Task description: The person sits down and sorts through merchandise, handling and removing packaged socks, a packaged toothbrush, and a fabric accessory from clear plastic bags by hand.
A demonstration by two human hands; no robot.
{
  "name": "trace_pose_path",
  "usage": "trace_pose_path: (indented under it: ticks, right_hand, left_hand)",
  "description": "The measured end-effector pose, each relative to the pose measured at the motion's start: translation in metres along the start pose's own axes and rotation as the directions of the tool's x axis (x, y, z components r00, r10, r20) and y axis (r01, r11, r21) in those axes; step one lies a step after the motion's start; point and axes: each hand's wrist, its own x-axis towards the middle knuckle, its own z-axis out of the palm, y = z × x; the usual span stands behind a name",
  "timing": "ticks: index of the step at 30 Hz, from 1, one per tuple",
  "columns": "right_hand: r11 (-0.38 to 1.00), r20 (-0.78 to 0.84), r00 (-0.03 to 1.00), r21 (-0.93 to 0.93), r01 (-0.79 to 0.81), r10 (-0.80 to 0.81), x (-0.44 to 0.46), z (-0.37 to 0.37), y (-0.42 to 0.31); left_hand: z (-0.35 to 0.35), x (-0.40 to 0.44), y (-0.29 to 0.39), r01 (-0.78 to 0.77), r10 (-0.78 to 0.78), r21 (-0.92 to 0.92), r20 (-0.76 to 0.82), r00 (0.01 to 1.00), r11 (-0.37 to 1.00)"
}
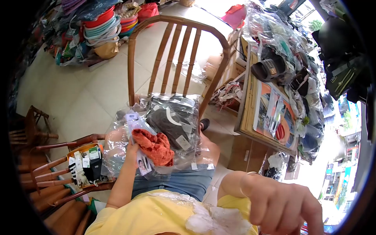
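On my lap lies a pile of clear plastic bags [111, 154] with a dark packaged garment [166, 123] on top. My left hand [132, 152] closes on a crumpled rust-red plush cloth [156, 149], whose exact kind I cannot make out. Under that cloth and beside my fingers runs a lavender printed package [143, 166]. Close to the camera at lower right, my right hand [280, 201] is raised with its fingers curled. Its fingertips are hidden, so whatever it may hold does not show.
A wooden slatted-back chair [178, 33] faces me. To the right stands a wooden table [244, 111] piled with bagged goods and a black slipper [269, 68]. At left, packed socks [88, 162] lie beside wooden chairs. Stacked basins [102, 31] stand at the back.
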Motion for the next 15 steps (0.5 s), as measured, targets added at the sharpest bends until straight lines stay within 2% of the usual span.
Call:
trace_pose_path:
  ticks: [3,7,11,15]
  right_hand:
    - [0.983,-0.122,0.976,0.027,-0.179,0.181,-0.0035,0.0135,-0.0020]
    - [0.981,-0.048,0.987,-0.110,-0.160,0.155,0.0024,0.0079,0.0030]
    - [0.949,-0.046,0.987,-0.270,-0.161,0.155,-0.0026,0.0097,0.0044]
    - [0.899,-0.065,0.988,-0.410,-0.155,0.141,-0.0027,0.0082,0.0044]
  left_hand:
    - [-0.0057,0.0024,-0.0029,-0.021,0.020,0.027,0.028,0.999,0.999]
    - [-0.0017,0.0000,-0.0016,-0.029,0.029,0.034,-0.021,0.999,0.999]
    - [-0.0004,-0.0021,-0.0016,-0.039,0.039,-0.008,-0.056,0.998,0.999]
    - [-0.0001,-0.0001,-0.0019,-0.041,0.041,-0.008,0.015,0.999,0.999]
